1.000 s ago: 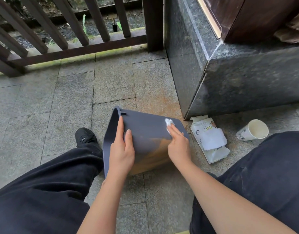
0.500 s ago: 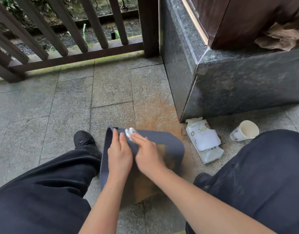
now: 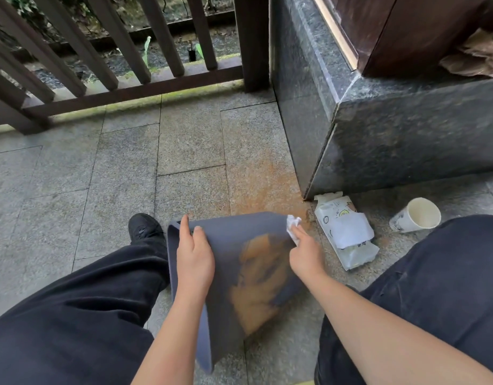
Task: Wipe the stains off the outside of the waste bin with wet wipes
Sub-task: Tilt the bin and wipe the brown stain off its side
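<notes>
Showing orange-brown stains, dark grey waste bin (image 3: 225,245) on its side.

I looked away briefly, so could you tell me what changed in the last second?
The right hand swept the wipe left across the bin, then back to its far right corner. The left hand kept steadying the bin. The orange stain, wipe pack and cup stayed.
</notes>
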Available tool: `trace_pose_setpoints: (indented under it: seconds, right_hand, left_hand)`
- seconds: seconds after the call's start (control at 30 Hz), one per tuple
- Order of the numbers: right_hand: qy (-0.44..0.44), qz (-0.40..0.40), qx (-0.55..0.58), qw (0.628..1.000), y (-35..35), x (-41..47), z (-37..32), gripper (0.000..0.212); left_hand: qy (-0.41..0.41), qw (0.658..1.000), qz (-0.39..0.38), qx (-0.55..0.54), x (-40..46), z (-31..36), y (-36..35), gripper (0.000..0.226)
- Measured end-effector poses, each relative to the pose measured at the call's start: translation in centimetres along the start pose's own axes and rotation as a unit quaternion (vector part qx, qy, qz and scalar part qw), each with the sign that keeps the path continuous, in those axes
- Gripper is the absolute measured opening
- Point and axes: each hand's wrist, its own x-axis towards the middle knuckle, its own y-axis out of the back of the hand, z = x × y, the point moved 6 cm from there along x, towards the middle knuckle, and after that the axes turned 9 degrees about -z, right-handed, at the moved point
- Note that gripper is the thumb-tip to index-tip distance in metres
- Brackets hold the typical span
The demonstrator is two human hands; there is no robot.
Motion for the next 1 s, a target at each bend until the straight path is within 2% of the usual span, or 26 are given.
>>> trace_pose_setpoints:
  seconds: [0.07, 0.13, 0.23, 0.3, 0.37, 0.53, 0.63, 0.77, 0.87, 1.0]
  right_hand:
    - [-0.017, 0.009, 0.014, 1.0, -0.1, 0.2, 0.1, 0.076]
    - [0.01, -0.001, 0.024, 1.0, -0.7, -0.3, -1.3, 0.078]
    - [0.138, -0.032, -0.024, 0.99, -2.2, -2.2, -6.1, 0.091]
    - [0.266, -0.071, -0.05, 0.96, -3.9, -4.6, -10.5, 0.098]
    - [0.366, -0.119, -0.048, 0.922, -6.0, -7.0, -14.1, 0.091]
    - [0.422, -0.133, -0.063, 0.895, -7.1, -8.3, -14.7, 0.079]
    - [0.395, -0.11, -0.11, 0.906, -6.4, -6.2, -12.8, 0.082]
    - [0.255, -0.07, -0.129, 0.956, -3.4, -1.3, -7.9, 0.094]
    - [0.125, -0.05, -0.123, 0.983, -0.6, 1.9, -4.1, 0.088]
    - [0.069, -0.042, -0.118, 0.99, 1.0, 3.4, -2.4, 0.072]
  left_hand:
    - [-0.001, 1.0, 0.004, 0.006, 0.0, 0.0, 0.0, 0.051]
    - [-0.007, 1.0, 0.012, 0.017, 0.1, -0.1, 0.1, 0.051]
    - [-0.006, 1.0, 0.009, 0.025, 0.4, -0.2, 0.2, 0.052]
    - [-0.001, 0.999, 0.009, 0.032, 0.6, -0.2, 0.2, 0.052]
    - [-0.007, 1.0, 0.007, 0.023, 0.5, -0.1, 0.3, 0.053]
    - [-0.028, 1.0, -0.005, -0.007, 0.2, -0.4, 0.6, 0.055]
    - [-0.037, 0.999, 0.003, 0.032, 0.8, -0.5, 1.0, 0.053]
    - [-0.04, 0.999, 0.0, 0.037, 0.9, -0.9, 1.4, 0.051]
    - [-0.05, 0.998, -0.007, 0.041, 0.5, -0.8, 0.9, 0.05]
    - [-0.07, 0.996, -0.026, 0.041, 0.4, -0.2, -0.1, 0.05]
